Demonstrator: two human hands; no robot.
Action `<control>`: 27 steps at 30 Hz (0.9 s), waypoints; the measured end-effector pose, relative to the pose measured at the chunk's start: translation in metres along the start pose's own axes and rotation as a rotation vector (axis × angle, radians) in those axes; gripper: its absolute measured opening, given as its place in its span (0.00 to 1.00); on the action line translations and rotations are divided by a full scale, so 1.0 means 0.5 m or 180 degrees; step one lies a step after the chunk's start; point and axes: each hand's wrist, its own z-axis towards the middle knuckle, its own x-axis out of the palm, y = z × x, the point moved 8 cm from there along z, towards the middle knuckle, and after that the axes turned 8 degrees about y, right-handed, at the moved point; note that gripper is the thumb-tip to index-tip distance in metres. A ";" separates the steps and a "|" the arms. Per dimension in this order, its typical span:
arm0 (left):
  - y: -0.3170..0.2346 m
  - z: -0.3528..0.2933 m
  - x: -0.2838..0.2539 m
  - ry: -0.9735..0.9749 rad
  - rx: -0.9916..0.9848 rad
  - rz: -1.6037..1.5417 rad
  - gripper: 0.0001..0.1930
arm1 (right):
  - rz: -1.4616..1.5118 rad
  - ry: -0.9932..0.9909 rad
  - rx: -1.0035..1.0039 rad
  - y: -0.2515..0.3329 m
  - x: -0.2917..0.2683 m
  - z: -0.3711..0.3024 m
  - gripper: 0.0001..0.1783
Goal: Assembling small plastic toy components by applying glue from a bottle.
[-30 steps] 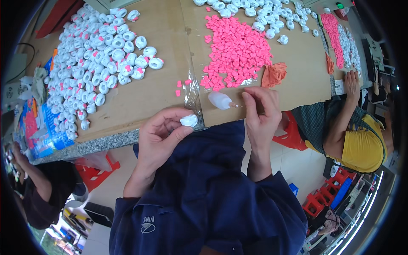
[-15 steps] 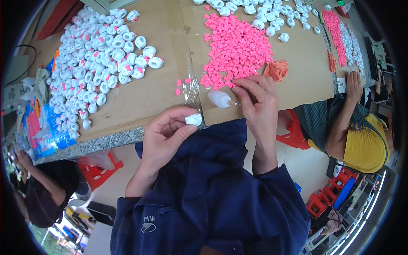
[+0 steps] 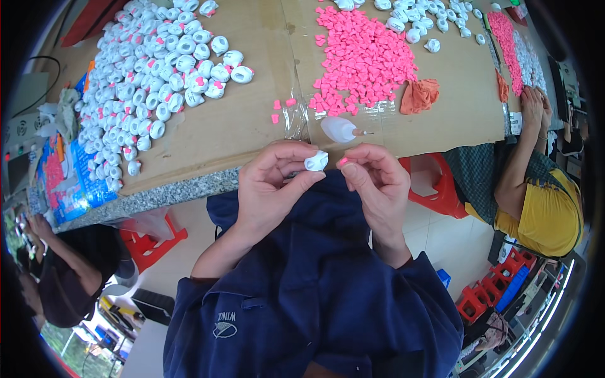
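White piece (image 3: 316, 161): pinched in our left hand (image 3: 272, 181); pink piece (image 3: 342, 162): pinched in our right hand (image 3: 380, 184), could slip, being tiny.

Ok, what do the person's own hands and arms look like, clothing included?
The left hand and right hand are ungloved, with no ring or watch visible. Dark navy cloth sleeves leave the wrists bare. The matching navy top has a pale oval emblem.
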 end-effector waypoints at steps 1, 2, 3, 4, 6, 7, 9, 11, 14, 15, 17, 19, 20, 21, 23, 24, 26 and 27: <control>0.003 -0.001 0.002 0.0010 0.0053 -0.0015 0.15 | -0.0004 -0.0005 -0.0001 -0.001 0.003 -0.001 0.09; 0.004 -0.001 0.003 0.0019 0.0106 -0.0030 0.15 | 0.0194 -0.0048 0.0038 -0.008 0.004 -0.003 0.09; 0.005 -0.002 0.005 0.0022 0.0106 -0.0033 0.15 | 0.0393 -0.0092 0.0078 -0.015 0.004 -0.005 0.08; 0.003 -0.003 0.012 0.0086 0.0148 0.0018 0.15 | 0.0386 -0.0095 0.0074 -0.017 0.004 -0.008 0.08; 0.003 -0.003 0.022 0.0155 0.0193 0.0064 0.15 | 0.0589 -0.0072 0.0020 -0.021 0.006 -0.015 0.08; 0.003 -0.004 0.026 0.0182 0.0267 0.0036 0.15 | 0.0584 -0.0074 0.0017 -0.026 0.007 -0.018 0.08; 0.003 -0.004 0.032 0.0214 0.0342 0.0004 0.15 | 0.0701 -0.0150 -0.0131 -0.026 0.006 -0.022 0.09; 0.008 -0.004 0.031 0.0162 0.0332 -0.0004 0.15 | 0.0422 -0.0264 -0.0246 -0.012 0.011 -0.021 0.08; 0.012 -0.006 0.033 0.0090 0.0258 -0.0149 0.15 | -0.0047 -0.0367 -0.0491 -0.002 0.003 -0.021 0.07; 0.012 -0.007 0.034 0.0084 0.0260 -0.0148 0.15 | -0.0240 -0.0363 -0.0620 0.003 0.001 -0.022 0.06; 0.008 -0.007 0.039 0.0188 0.0382 -0.0052 0.15 | -0.0182 -0.0401 -0.0571 -0.002 -0.003 -0.023 0.07; 0.009 -0.006 0.039 0.0261 0.0402 -0.0131 0.15 | -0.0117 -0.0429 -0.0519 -0.004 -0.007 -0.025 0.07; 0.007 -0.006 0.040 0.0338 0.0422 -0.0208 0.15 | -0.0720 -0.0443 -0.0727 0.013 -0.005 -0.029 0.07; 0.005 -0.007 0.039 0.0330 0.0423 -0.0207 0.15 | -0.1323 -0.0455 -0.0933 0.029 0.000 -0.034 0.07; 0.017 -0.005 0.033 0.0287 0.0181 -0.0593 0.14 | -0.1850 -0.0436 -0.1362 0.045 0.005 -0.038 0.09; 0.016 -0.003 0.028 0.0283 0.0180 -0.0594 0.14 | -0.2377 -0.0420 -0.1792 0.058 0.017 -0.046 0.12; 0.021 0.000 0.025 0.0417 -0.0023 -0.0635 0.14 | -0.2517 -0.0421 -0.1936 0.060 0.015 -0.048 0.18; 0.017 -0.001 0.024 0.0416 -0.0018 -0.0634 0.14 | -0.2664 -0.0338 -0.2091 0.069 0.020 -0.048 0.17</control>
